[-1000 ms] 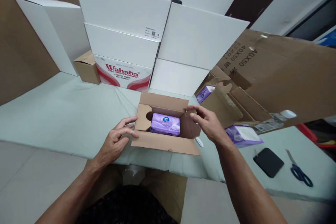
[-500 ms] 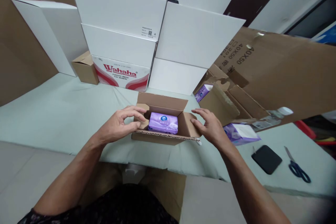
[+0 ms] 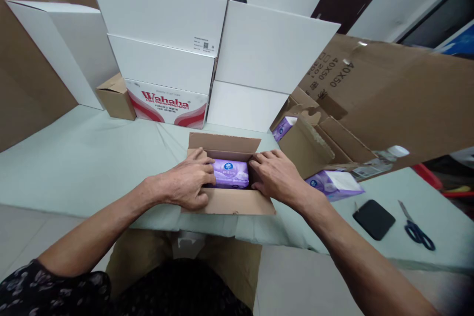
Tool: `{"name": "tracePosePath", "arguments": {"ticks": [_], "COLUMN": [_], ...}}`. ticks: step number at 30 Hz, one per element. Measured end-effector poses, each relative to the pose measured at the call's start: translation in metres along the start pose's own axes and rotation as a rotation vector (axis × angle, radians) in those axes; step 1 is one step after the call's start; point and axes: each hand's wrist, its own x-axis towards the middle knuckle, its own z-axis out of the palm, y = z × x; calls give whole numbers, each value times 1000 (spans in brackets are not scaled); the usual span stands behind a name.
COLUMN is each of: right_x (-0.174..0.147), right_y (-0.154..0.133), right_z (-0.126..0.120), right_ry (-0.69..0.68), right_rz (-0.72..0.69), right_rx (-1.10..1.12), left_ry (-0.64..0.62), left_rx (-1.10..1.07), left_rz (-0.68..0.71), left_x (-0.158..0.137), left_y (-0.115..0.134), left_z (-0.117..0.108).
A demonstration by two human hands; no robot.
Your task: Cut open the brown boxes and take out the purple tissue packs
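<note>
**Tissue pack [image 3: 231, 173] bedded down inside an open box [image 3: 237, 202]**

Over on the left, a small brown box [image 3: 116, 98] is stood just beside a printed carton [image 3: 166, 103], both set well back, it seems, so that working room is left on the cloth [image 3: 92, 158]. Now the left hand [image 3: 190, 180]: it is laid over the open box's left end, fingers bent inward, thumb over the near flap, probably so that this end is steadied. Whether anything is pinched there cannot be told. In the middle, the purple pack is lain flat, its label turned up, hemmed in by the box walls. The long flaps are folded outward, so the opening is left wide. And the right hand [image 3: 276, 173], well apart from its partner, is hooked over the opposite end; its grip is hidden too, but a matching pair of holds is suggested, likely for balance. Farther right, a second tissue pack [image 3: 335, 185] is parked near a clear bottle [image 3: 385, 160], while a black pad [image 3: 374, 219] and scissors [image 3: 416, 232] are kept off to the side, presumably out of the arms' way.
</note>
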Motion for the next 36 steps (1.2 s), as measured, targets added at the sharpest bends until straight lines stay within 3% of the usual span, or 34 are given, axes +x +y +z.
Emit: {"name": "tracePosePath", "arguments": {"ticks": [5,10,15,22,26,32,36], "right_x": [14,18,28,41,37,18,0], "right_y": [-2,-5,-7,-11,-12,-4,3], "right_z": [-4,7,12,28,25,-7,-22], "right_ry": [-60,-22,-89,-107,14,249,370], "right_rz": [-9,-83,-129,-149,-96,1,159], "right_rx": [10,114,123,242,413,650,934], "left_ry": [283,540,574,548,625,715,732], "left_rx": [128,55,-56,-16,10,44,17], "left_rz": [-144,-315,-423,-433,-444,-418,-399], "left_x": [-20,-59,-77,-73,-66,-57,-60], "left_y": [-3,-6,-1,2,3,0,2], "left_z": [-6,21,56,72,78,82,76]}}
